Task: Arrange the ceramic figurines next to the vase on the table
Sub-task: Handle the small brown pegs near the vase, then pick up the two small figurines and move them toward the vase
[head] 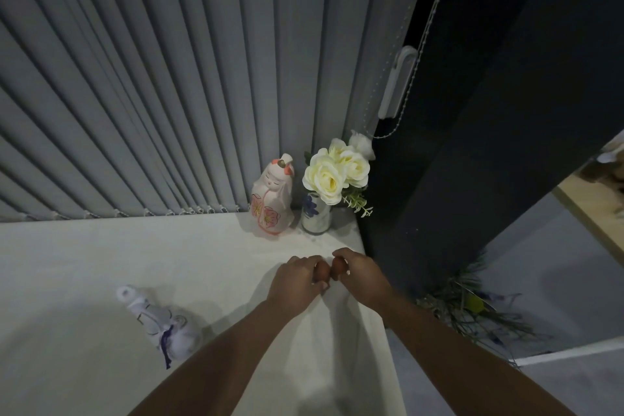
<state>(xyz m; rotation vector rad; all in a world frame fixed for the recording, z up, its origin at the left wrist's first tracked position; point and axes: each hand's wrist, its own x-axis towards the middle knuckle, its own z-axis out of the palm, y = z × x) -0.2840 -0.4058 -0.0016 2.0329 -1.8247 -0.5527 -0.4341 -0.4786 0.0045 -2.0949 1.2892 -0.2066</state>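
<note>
Pink-and-white figurine (272, 199) is standing just left of the vase (315, 214) at the desk (101, 263) corner, well beyond the fingers; both hands, left (297, 280) and right (361, 275), are curling together, can't tell around what. Blue-white figurine (158, 321) is sitting nearer left.

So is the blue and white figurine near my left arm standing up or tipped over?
Standing, it seems. The blue and white figurine rests on its wide base on the table, head uppermost; its lean looks like wide-angle distortion. Neither hand touches it.
</note>
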